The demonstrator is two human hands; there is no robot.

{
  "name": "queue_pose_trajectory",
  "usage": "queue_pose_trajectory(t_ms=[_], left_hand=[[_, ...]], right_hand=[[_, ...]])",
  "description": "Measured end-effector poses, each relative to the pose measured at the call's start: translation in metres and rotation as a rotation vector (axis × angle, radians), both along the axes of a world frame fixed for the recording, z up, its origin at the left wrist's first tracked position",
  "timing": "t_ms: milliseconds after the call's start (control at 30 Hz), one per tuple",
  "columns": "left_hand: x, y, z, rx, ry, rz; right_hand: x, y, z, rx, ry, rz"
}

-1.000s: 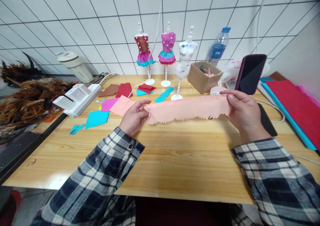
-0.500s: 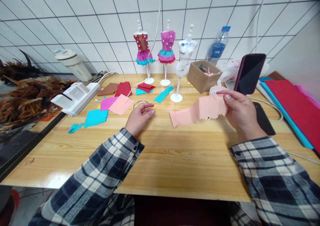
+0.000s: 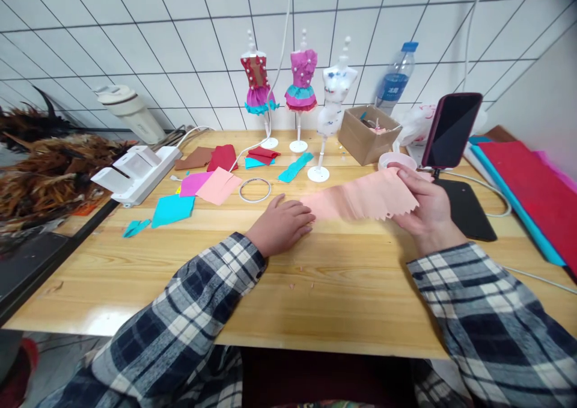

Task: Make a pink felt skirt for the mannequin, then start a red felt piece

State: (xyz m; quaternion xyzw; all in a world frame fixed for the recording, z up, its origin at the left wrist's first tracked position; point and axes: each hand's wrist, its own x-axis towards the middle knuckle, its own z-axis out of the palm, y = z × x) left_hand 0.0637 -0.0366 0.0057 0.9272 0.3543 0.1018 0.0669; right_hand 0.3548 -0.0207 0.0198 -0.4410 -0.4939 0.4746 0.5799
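Note:
A pink paper strip [image 3: 367, 199] with a jagged lower edge stretches between my hands. My right hand [image 3: 424, 207] pinches its right end above the table, thumb on top. My left hand [image 3: 283, 223] lies palm down with fingers stretched out, its fingertips at the strip's left end; whether they press on it I cannot tell. A thin silver ring [image 3: 255, 199] lies beyond my left hand. Behind the strip stands a bare white mini mannequin [image 3: 336, 101] with small coloured marks. Two more mannequins wear a red and purple dress [image 3: 256, 83] and a purple and blue dress [image 3: 301, 83].
Coloured paper pieces [image 3: 174, 211] lie on the left beside a white power strip [image 3: 137, 173]. A cardboard box [image 3: 367, 137], a pink tape roll [image 3: 396, 161], a propped phone [image 3: 452, 130] and a black flat device [image 3: 469, 210] stand or lie right. Red sheets [image 3: 532, 185] border the right edge.
My left hand has moved right and turned palm down, reaching the strip's left end and uncovering the ring. The strip has been drawn straighter in my right hand.

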Motion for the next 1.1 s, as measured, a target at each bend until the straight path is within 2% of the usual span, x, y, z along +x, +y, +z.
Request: queue_pose_trajectory(t_ms=[67,100,233,333,400,467,600,767,900,1000,1100], left_hand=[[-0.011,0.002,0.006,-0.013,0.007,0.038],[-0.016,0.003,0.009,-0.025,0.009,0.049],[-0.029,0.008,0.014,-0.056,0.031,0.072],[-0.033,0.012,0.014,-0.013,0.059,0.107],[-0.035,0.013,0.015,0.023,0.094,0.155],[-0.038,0.013,0.016,0.057,0.123,0.22],[-0.045,0.014,0.017,0.068,0.14,0.339],[-0.064,0.021,0.013,-0.033,0.104,0.404],[-0.071,0.025,0.02,0.0,-0.034,0.467],[-0.054,0.023,0.038,0.044,-0.275,0.395],[-0.019,0.021,0.058,-0.13,-0.402,0.15]], right_hand=[[0.013,0.006,-0.002,-0.039,0.089,-0.069],[0.019,0.009,-0.003,-0.044,0.049,-0.112],[0.031,0.009,-0.009,0.016,-0.44,-0.236],[0.032,0.008,-0.012,0.068,-0.771,-0.318],[0.033,0.008,-0.014,0.08,-0.939,-0.349],[0.033,0.01,-0.016,0.09,-1.002,-0.349],[0.032,0.012,-0.017,0.181,-1.011,-0.353],[0.027,0.009,-0.014,0.27,-0.975,-0.354],[0.018,0.005,-0.012,0.297,-0.898,-0.254],[0.004,-0.002,-0.004,0.316,-0.756,-0.091],[-0.015,-0.013,0.007,0.306,-0.595,0.09]])
